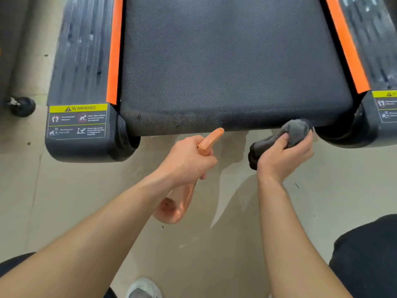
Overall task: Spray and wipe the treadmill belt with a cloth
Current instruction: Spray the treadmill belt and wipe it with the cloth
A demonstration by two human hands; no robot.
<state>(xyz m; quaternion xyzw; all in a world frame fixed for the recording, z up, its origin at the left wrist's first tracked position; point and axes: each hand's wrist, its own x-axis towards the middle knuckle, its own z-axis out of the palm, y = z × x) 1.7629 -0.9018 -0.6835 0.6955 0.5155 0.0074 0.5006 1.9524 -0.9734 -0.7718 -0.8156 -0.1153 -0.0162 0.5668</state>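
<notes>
Bare forearms (107, 222) reach to the treadmill belt (225, 61): left hand (187, 160) curled round an orange spray bottle (176, 203) just short of it, right hand (283, 158) clutching a bunched grey cloth (296, 129) at its edge.

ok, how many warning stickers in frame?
2. One warning sticker on the left end cap; a second sticker on the right end cap, cut off by the frame edge. More further up the treadmill could be hidden.

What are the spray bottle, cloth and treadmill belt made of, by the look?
Spray bottle: likely plastic, peach-orange; glossy see-through body, matte nozzle.
Cloth: soft grey fabric, perhaps microfibre, bunched in folds in the right hand.
Treadmill belt: black, matte, probably rubber or woven synthetic, with fine dotted texture.
</notes>
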